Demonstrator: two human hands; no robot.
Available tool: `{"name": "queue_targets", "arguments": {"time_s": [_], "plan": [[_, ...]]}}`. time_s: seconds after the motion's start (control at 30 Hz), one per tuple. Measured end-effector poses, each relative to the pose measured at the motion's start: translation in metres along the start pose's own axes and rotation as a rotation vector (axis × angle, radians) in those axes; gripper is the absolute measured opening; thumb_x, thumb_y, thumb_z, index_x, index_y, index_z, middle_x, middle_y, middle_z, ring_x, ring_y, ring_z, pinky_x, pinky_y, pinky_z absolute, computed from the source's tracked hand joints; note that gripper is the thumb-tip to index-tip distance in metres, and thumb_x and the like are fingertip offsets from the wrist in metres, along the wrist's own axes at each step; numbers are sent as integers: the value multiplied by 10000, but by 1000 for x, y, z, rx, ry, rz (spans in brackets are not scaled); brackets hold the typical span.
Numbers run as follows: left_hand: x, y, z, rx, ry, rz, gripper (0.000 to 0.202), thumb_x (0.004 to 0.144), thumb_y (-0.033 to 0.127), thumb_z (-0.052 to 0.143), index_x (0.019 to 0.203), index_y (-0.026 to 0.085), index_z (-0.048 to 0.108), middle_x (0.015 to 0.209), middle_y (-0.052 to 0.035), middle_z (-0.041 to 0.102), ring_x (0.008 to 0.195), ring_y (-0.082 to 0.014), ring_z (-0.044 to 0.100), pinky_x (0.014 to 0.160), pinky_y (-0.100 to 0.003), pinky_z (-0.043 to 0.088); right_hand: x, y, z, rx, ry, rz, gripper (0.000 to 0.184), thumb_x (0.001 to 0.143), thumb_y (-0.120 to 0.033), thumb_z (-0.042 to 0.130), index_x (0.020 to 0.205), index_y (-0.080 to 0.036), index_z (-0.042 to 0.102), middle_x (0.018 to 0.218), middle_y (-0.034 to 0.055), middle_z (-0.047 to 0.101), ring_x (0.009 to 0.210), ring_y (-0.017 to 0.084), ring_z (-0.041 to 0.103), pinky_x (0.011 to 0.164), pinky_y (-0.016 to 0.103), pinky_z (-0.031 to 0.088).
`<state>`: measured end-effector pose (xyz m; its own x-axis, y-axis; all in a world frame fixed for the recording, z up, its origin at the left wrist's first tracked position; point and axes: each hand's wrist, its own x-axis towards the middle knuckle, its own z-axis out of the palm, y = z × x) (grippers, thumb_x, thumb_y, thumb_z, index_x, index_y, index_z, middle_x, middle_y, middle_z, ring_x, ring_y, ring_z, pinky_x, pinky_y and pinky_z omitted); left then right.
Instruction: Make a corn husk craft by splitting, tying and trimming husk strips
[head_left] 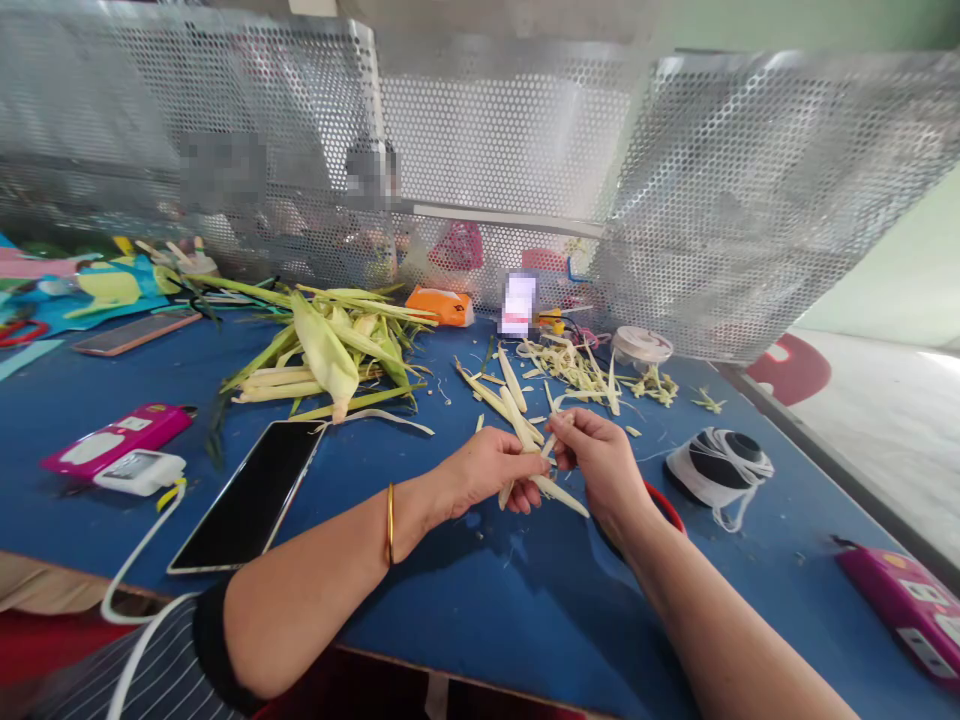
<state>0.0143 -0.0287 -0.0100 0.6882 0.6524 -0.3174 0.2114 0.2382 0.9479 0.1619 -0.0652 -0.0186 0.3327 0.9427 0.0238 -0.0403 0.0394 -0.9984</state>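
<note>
Pale strips of corn husk [561, 494] stick out from between the fingers of my left hand [504, 468], which is closed in a pinch. My right hand [592, 450], just beside it, pinches the upper end of a husk strip, fingers closed. Loose husk pieces [512, 378] lie on the blue table beyond my hands. Under my right wrist shows the red handle of a tool [666, 508], mostly hidden. A spool of white thread [720, 466] sits to the right.
A heap of green corn husks [322, 350] lies at the back left, by an orange packet [441, 306]. A dark tablet [247, 497] and magenta device [120, 440] lie left, another magenta device [911, 610] right. A perforated metal screen [495, 130] borders the back.
</note>
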Motion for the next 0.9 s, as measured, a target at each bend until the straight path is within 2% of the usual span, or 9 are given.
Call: {"name": "queue_targets", "arguments": {"time_s": [0.3,0.43,0.53,0.6,0.67,0.73,0.8,0.9], "plan": [[0,1,-5,11,-60,24,288,751,367,667,587,137,609,535,-15,632,444,-92,541,494,-225,437,-2,2,3,11,68,-64,364,660,-518,750,656,-183,605,483,-47,516,406,96,452,435,238,360],[-1,1,-7,1,-77,19,300,753,375,676,582,136,616,527,-11,623,443,-90,534,499,-226,437,-2,5,4,30,88,-63,362,641,-503,766,658,-175,614,483,-42,526,417,98,467,449,237,358],[-1,1,-7,-40,-81,2,304,747,386,699,599,128,632,539,-17,629,459,-98,547,513,-237,438,4,7,-1,-13,85,-43,350,681,-503,732,696,-170,627,510,-31,543,447,115,497,479,250,379],[0,1,-8,-113,-28,-11,311,735,411,724,641,124,647,573,-24,648,484,-105,568,530,-243,446,6,4,-7,-119,158,-105,334,735,-501,683,773,-171,641,619,2,612,549,148,564,544,272,419],[3,1,-10,-215,82,-18,319,734,436,735,720,125,667,625,-32,675,528,-110,595,563,-247,460,4,-1,-10,-277,313,-258,289,792,-473,633,833,-187,633,739,19,653,667,166,591,625,285,435],[5,2,-14,-320,196,-2,324,752,448,724,787,130,677,688,-42,700,593,-120,630,602,-247,470,-3,-7,-10,-433,432,-416,250,851,-444,580,794,-202,607,715,3,631,667,157,558,650,279,417],[7,3,-18,-414,236,49,303,771,427,710,815,129,683,762,-60,722,682,-134,663,646,-245,480,-13,-8,-5,-546,361,-483,319,905,-442,517,695,-207,572,607,-13,578,587,146,512,609,268,390],[8,5,-21,-484,179,129,192,744,304,724,771,116,691,835,-79,730,785,-144,672,722,-237,486,-25,-1,7,-696,39,-456,324,906,-464,523,723,-212,615,615,-7,598,562,146,518,552,255,366]]}}
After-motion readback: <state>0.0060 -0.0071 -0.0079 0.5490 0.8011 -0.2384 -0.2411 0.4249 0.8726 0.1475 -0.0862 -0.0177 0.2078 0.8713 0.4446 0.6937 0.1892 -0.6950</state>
